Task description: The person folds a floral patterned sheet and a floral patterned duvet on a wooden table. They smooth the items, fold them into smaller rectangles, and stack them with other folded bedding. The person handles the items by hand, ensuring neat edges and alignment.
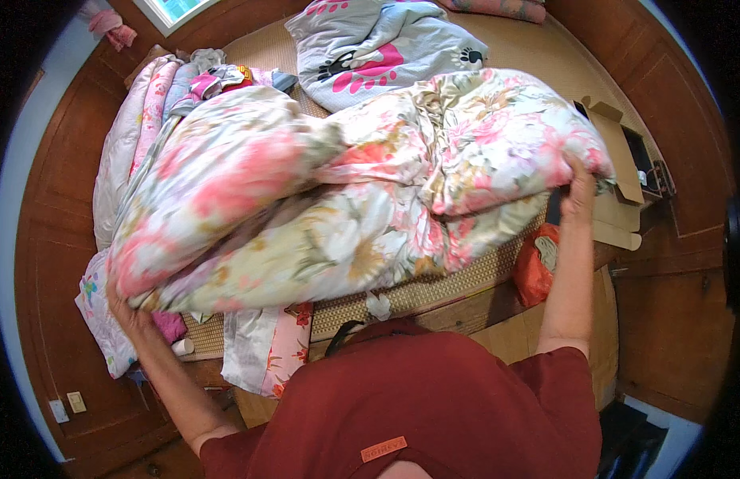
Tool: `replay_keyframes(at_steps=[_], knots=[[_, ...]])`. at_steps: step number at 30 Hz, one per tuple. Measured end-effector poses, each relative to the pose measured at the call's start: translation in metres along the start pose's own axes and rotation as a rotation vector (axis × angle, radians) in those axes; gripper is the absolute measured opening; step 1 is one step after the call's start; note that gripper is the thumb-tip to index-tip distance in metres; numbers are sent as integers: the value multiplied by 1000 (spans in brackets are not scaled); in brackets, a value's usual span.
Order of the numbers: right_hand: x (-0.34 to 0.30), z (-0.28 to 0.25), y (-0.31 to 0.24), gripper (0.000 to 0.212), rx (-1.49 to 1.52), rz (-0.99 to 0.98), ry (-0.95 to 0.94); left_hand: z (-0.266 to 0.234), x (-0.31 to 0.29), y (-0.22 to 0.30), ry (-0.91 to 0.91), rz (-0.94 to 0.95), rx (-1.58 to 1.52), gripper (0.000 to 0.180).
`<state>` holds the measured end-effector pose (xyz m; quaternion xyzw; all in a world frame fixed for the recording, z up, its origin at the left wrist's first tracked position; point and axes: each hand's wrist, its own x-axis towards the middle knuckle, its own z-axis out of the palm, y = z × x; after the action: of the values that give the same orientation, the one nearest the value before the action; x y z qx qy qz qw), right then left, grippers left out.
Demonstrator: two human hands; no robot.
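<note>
While the left hand (129, 313) is gripping the quilt (370, 191) at its 8 o'clock corner, the right hand (577, 191) is grasping its 3 o'clock edge. The quilt is spanning the space between them above the mat (330, 315), bunching in the middle. Below the right hand, at 4 o'clock, a red bag (530, 275) is sitting just beside the quilt's near edge. At 3 o'clock an open box (613, 144) is crowding its end. At 10 o'clock a bedding heap (114, 184) is lying close to its left side; at 12 a grey blanket (410, 48) is lying partly behind it. At 7 o'clock a pink cloth (284, 351) is draping over the mat's near edge.
</note>
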<state>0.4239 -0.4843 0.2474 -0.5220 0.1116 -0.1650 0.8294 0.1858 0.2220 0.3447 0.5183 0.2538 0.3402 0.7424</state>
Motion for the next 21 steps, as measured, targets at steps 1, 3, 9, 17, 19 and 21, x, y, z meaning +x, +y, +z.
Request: replay_keyframes(at_steps=[1, 3, 9, 17, 19, 21], knots=[[-12, -3, -17, 31, 37, 29, -54, -26, -7, 12, 103, 74, 60, 38], [-29, -37, -29, 42, -60, 85, -74, -114, -7, 23, 286, 126, 145, 38], [-104, -173, 120, 53, -492, 385, 136, -267, -78, -129, 523, -370, 723, 33], [-144, -145, 117, 47, -696, 646, 129, -211, -134, -247, 193, -93, 1260, 67], [-144, -147, 110, 50, -845, 674, 103, -166, -142, -246, 171, -130, 1342, 84], [-144, -145, 101, 51, -971, 641, -43, -138, -162, -229, 99, -188, 1278, 84]])
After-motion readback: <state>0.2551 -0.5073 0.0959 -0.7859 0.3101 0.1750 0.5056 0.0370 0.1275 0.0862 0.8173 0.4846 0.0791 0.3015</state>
